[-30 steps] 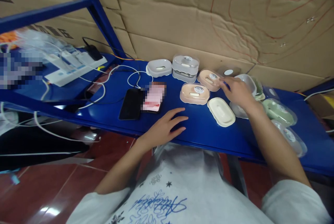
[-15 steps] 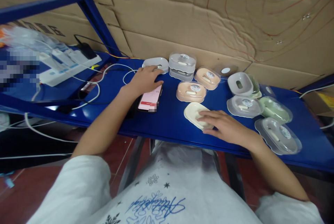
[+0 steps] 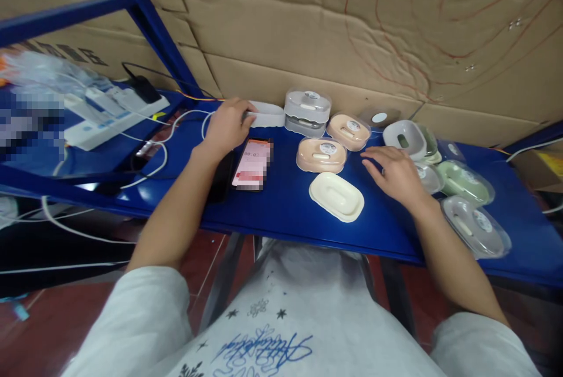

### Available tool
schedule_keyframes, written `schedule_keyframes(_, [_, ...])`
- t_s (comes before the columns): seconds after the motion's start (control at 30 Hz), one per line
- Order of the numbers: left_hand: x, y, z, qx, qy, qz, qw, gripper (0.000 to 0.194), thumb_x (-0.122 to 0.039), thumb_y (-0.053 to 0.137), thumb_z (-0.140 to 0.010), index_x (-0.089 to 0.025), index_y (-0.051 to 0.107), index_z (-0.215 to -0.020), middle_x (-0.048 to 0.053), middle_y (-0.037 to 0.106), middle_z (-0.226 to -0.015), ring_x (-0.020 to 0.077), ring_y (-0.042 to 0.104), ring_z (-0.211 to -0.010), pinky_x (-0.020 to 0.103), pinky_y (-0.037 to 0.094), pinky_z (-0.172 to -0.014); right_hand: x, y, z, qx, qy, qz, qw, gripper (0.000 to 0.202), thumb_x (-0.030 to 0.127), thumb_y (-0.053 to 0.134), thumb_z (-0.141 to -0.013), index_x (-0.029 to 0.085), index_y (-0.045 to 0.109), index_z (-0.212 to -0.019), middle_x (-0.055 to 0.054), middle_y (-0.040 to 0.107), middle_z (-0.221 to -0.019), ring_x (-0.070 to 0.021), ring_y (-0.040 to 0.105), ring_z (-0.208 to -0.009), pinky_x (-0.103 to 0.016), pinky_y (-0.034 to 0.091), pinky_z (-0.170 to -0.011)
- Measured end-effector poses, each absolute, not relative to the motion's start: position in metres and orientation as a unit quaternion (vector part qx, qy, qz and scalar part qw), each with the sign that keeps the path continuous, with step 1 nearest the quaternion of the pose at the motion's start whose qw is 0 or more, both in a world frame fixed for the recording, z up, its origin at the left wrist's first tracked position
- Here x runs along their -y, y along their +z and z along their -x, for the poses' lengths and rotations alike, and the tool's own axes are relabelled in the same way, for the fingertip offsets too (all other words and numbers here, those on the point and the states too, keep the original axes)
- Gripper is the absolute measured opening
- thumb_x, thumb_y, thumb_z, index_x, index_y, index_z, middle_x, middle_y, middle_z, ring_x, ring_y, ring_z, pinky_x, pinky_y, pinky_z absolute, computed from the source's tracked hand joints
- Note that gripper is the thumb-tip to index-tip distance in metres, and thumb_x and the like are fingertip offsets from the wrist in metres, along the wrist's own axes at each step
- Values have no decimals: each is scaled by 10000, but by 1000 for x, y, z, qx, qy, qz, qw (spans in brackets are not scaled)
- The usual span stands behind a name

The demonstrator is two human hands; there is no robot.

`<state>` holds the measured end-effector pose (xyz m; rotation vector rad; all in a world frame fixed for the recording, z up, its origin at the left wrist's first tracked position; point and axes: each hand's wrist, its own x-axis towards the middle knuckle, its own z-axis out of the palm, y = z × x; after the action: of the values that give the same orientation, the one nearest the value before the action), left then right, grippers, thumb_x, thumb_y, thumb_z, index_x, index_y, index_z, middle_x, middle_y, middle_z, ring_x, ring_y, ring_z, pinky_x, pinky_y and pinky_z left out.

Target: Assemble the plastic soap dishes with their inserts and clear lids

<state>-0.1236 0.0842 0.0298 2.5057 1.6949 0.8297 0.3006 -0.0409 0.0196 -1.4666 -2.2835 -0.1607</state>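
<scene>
At the back of the blue table [image 3: 281, 207], my left hand [image 3: 229, 126] closes round the left end of a pale grey oval soap box base [image 3: 269, 114]. The base's near side wall now faces me, and it looks tipped up slightly. My right hand [image 3: 393, 175] hovers with fingers apart and nothing in them, between a peach soap box [image 3: 321, 155] and a clear-lidded grey one [image 3: 428, 177]. A cream oval soap box piece [image 3: 337, 196] lies untouched near the front edge. Below my left hand lies a phone [image 3: 253, 166] showing a timer.
Two stacked grey soap boxes [image 3: 308, 108] and another peach box [image 3: 349, 132] stand at the back. To the right are an open grey base [image 3: 404, 139], a green box [image 3: 465, 183] and a grey box [image 3: 475, 226]. White cables run from a power strip [image 3: 121, 122] at left.
My right hand has let go of the cream piece and moved up and right. My left hand has shifted left and gripped the grey base's end, tilting it.
</scene>
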Motion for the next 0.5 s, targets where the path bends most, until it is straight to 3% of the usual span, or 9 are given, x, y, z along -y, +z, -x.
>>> schedule_keyframes(0.17, [-19, 52, 97, -428, 332, -838, 60, 207, -352, 552, -1071, -231, 701, -1150, 80, 732, -1208, 271, 670, -1184, 450, 519, -1117, 59, 24, -274, 841, -56, 466, 270, 578, 501, 545, -1083, 237, 514, -1596, -154, 565, -1611, -356, 527, -1493, -563, 452, -1187])
schedule_keyframes(0.23, [10, 47, 77, -363, 346, -861, 90, 215, -340, 539, -1094, -215, 698, -1166, 83, 734, -1198, 256, 682, -1181, 444, 535, -1110, 70, 24, -260, 876, -47, 406, 257, 701, 565, 613, -1045, 248, 448, -1647, -155, 496, -1671, -366, 468, -1544, -575, 419, -1220])
schedule_keyframes(0.3, [32, 35, 58, -301, 333, -884, 131, 210, -313, 532, -1106, -218, 694, -1199, 95, 729, -1221, 244, 689, -1196, 425, 557, -1097, 80, 23, -247, 901, -48, 361, 236, 645, 527, 646, -1042, 273, 502, -1617, -131, 575, -1610, -343, 540, -1485, -552, 425, -1211])
schedule_keyframes(0.4, [44, 16, 41, -237, 304, -905, 179, 217, -257, 515, -1106, -240, 710, -1201, 104, 716, -1244, 243, 686, -1227, 427, 564, -1115, 93, 20, -237, 915, -71, 323, 229, 385, 349, 631, -1075, 284, 671, -1452, -66, 773, -1333, -257, 713, -1223, -455, 502, -1084])
schedule_keyframes(0.5, [41, 13, 40, -191, 282, -915, 215, 217, -237, 531, -1092, -255, 736, -1161, 95, 722, -1253, 238, 699, -1219, 412, 571, -1117, 102, 15, -234, 922, -94, 304, 219, 288, 321, 638, -1070, 240, 749, -1323, -53, 815, -1198, -232, 742, -1075, -406, 537, -952])
